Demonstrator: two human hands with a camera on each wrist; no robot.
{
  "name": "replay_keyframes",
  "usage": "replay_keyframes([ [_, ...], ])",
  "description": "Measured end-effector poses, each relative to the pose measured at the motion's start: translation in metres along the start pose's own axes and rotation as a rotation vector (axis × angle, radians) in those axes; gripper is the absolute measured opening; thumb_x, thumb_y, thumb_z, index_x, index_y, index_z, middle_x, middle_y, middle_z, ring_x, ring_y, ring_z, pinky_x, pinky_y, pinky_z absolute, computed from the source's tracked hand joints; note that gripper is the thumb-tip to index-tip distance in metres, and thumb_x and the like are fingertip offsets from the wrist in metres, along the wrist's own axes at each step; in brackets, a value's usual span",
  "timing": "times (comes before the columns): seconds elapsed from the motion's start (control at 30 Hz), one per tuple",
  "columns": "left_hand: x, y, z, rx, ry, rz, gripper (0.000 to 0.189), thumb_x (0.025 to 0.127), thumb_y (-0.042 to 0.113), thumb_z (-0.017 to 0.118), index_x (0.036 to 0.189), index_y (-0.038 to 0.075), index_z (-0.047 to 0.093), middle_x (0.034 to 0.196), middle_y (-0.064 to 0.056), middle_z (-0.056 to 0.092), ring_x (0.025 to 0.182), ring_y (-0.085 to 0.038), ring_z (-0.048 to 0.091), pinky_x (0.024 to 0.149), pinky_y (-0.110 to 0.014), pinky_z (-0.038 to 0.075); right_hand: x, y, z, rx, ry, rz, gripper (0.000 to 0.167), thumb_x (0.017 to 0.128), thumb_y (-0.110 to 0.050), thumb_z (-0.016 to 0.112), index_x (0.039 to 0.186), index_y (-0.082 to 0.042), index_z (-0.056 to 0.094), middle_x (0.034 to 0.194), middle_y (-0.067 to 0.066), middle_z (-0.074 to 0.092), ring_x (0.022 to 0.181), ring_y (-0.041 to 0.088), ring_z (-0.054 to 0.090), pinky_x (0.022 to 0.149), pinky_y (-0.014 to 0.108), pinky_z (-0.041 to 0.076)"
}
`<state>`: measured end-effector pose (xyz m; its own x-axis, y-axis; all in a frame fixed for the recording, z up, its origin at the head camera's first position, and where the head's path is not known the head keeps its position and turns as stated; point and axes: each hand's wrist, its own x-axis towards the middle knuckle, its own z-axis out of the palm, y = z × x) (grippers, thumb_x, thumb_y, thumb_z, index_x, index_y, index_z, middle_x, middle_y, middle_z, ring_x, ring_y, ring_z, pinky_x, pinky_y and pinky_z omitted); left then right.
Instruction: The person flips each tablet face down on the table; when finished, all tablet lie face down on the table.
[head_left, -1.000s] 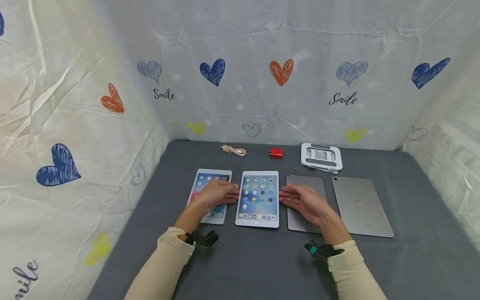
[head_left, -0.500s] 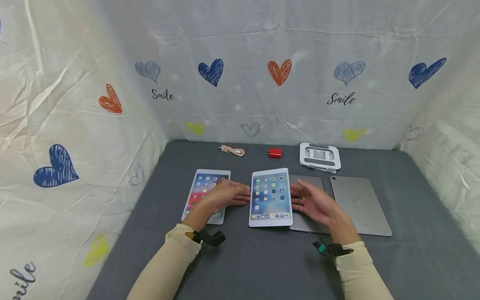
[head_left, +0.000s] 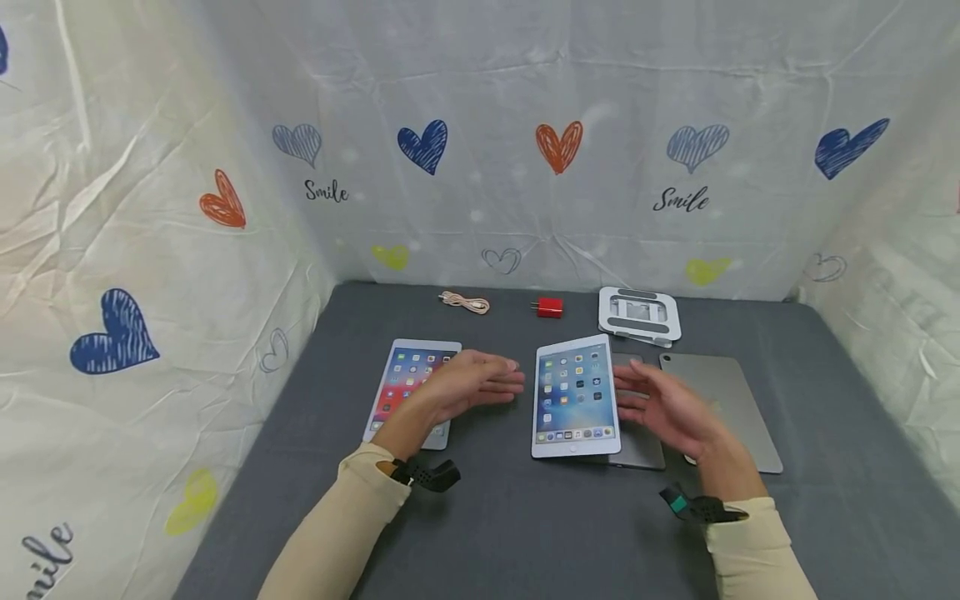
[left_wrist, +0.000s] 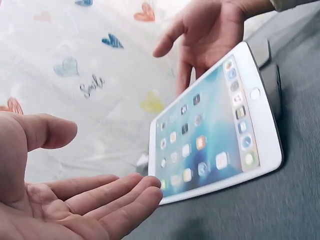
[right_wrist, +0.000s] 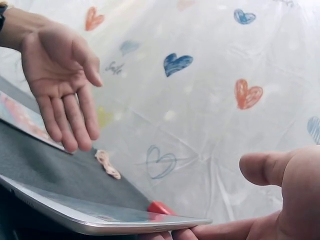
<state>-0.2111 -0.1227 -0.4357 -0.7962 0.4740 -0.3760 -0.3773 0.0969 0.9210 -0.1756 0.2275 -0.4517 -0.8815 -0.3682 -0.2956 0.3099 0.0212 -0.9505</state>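
A white-framed tablet (head_left: 576, 396) with a lit blue home screen lies slanted across part of a dark grey tablet (head_left: 641, 450) that faces down. Straight fingers of my right hand (head_left: 669, 410) reach under its right edge, and the right wrist view shows the thumb held up off it. My left hand (head_left: 474, 382) hovers to the left of the tablet with fingers extended and palm turned inward, holding nothing. Beneath the left forearm is a second white tablet (head_left: 405, 367) with a red and blue screen, partly hidden by the hand.
A silver tablet (head_left: 731, 408) lies back up on the right, partly behind the right hand. Along the back sit a coiled cable (head_left: 465, 302), a red charger plug (head_left: 550, 307) and a folded white stand (head_left: 639, 315). A patterned curtain (head_left: 487, 100) encloses the grey table (head_left: 495, 533).
The blue-screen tablet has moved right, from between the hands onto the dark grey tablet, turning slightly. Both hands have moved right, and the left hand now trails apart from it.
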Motion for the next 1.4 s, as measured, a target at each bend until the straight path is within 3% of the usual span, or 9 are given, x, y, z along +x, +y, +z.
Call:
replay_keyframes([
  [0.27,0.0,0.023,0.023,-0.059,-0.095,0.045,0.053,0.113,0.024,0.064,0.156,-0.005,0.054,0.157,-0.023,0.061,0.137,-0.033,0.069,0.118,-0.046,0.055,-0.011,-0.013,0.0,-0.035,0.013,-0.04,0.079,0.119,-0.05,0.039,0.169,0.01,0.024,0.173,0.031,0.027,0.128,0.014,0.063,0.105,0.026,0.06],
  [0.37,0.0,0.032,0.031,-0.087,-0.122,0.063,0.05,0.114,0.022,0.063,0.155,-0.004,0.056,0.154,-0.022,0.064,0.136,-0.033,0.07,0.119,-0.049,0.053,-0.013,-0.018,0.004,-0.033,0.003,-0.05,0.079,0.119,-0.049,0.04,0.169,0.01,0.024,0.173,0.031,0.027,0.127,0.012,0.064,0.105,0.025,0.06],
  [0.7,-0.001,0.051,0.048,-0.112,-0.198,0.102,0.05,0.116,0.02,0.058,0.158,-0.005,0.052,0.162,-0.026,0.054,0.143,-0.037,0.063,0.122,-0.047,0.051,-0.011,-0.035,0.023,-0.048,-0.03,-0.105,0.076,0.12,-0.046,0.041,0.168,0.011,0.026,0.169,0.033,0.031,0.129,0.017,0.064,0.105,0.025,0.06],
  [1.03,0.001,0.056,0.052,-0.094,-0.161,0.113,0.053,0.115,0.021,0.059,0.159,-0.008,0.049,0.157,-0.023,0.061,0.144,-0.038,0.062,0.116,-0.042,0.056,-0.002,-0.046,0.042,-0.027,-0.042,-0.114,0.073,0.12,-0.044,0.042,0.169,0.008,0.028,0.169,0.031,0.035,0.13,0.022,0.063,0.103,0.025,0.06],
  [1.4,-0.001,0.057,0.041,-0.109,-0.116,0.129,0.052,0.115,0.019,0.059,0.158,-0.01,0.05,0.155,-0.023,0.063,0.144,-0.039,0.062,0.116,-0.045,0.056,0.007,-0.051,0.061,-0.028,-0.075,-0.147,0.067,0.12,-0.039,0.04,0.168,0.007,0.03,0.164,0.028,0.039,0.126,0.022,0.062,0.104,0.027,0.06],
])
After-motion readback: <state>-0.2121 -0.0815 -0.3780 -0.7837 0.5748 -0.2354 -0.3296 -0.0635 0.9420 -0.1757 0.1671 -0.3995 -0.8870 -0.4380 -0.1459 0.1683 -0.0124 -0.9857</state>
